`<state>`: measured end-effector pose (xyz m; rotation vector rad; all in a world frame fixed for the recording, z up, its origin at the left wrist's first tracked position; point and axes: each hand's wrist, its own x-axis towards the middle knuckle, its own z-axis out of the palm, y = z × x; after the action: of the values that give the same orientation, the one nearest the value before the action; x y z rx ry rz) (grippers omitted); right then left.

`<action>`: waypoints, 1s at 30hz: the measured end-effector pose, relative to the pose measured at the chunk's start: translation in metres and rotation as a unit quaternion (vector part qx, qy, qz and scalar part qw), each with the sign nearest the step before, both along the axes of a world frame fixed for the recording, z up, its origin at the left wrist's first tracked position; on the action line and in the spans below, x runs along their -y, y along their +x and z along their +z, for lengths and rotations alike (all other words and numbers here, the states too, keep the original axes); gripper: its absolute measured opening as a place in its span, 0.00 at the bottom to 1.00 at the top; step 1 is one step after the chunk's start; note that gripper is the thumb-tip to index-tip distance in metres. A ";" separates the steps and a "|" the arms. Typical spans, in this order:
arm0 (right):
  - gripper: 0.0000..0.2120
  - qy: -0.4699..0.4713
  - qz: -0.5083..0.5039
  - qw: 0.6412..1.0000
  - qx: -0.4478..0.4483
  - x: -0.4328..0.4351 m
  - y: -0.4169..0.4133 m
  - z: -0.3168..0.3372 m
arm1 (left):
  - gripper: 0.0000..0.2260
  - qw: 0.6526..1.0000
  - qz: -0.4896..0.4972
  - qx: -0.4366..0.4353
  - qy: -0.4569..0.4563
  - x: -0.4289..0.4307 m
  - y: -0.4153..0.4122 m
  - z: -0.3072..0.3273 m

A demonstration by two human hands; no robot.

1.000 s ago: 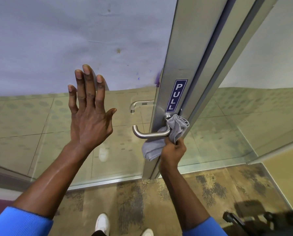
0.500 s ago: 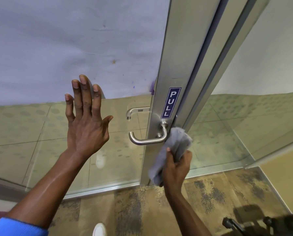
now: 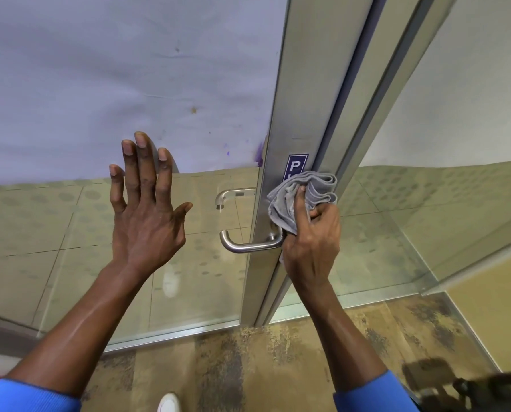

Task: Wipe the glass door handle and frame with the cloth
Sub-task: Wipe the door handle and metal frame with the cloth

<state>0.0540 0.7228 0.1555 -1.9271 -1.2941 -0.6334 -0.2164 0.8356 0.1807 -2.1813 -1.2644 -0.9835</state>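
Note:
My right hand (image 3: 310, 242) grips a bunched grey cloth (image 3: 303, 193) and presses it against the brushed-metal door frame (image 3: 307, 93), just above the base of the lever handle (image 3: 248, 245). The cloth covers the lower part of the blue PULL sticker (image 3: 296, 165). My left hand (image 3: 145, 209) lies flat with spread fingers on the glass door panel (image 3: 55, 233), left of the handle. A second handle (image 3: 233, 195) shows through the glass on the far side.
A second glass panel (image 3: 426, 203) and its metal post (image 3: 397, 69) stand to the right of the frame. Patterned carpet (image 3: 248, 358) covers the floor below. A dark wheeled object (image 3: 486, 385) sits at the bottom right. A white shoe tip (image 3: 168, 402) shows at the bottom.
My right hand has lifted the cloth from below the handle up onto the frame, where it now covers part of the PULL sticker. My left hand stays flat on the glass.

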 end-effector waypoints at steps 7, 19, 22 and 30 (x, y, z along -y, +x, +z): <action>0.25 -0.092 0.014 0.995 -0.037 0.025 -0.004 -0.040 | 0.45 1.000 0.002 -0.002 0.003 -0.001 -0.002 0.000; 0.15 0.006 0.084 0.982 -0.169 0.046 -0.004 0.007 | 0.43 1.000 -0.010 0.005 -0.009 0.002 -0.001 0.002; 0.19 0.078 0.085 0.991 -0.067 0.030 -0.002 0.022 | 0.43 1.000 -0.010 0.003 -0.010 0.003 -0.001 0.003; 0.27 -0.050 0.045 0.998 -0.014 0.006 0.001 0.002 | 0.44 1.000 -0.006 0.001 -0.001 0.001 -0.001 0.001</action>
<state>0.0550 0.7169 0.1579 -1.9374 -1.4111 -0.5042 -0.2172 0.8347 0.1817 -2.1913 -1.2559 -0.9906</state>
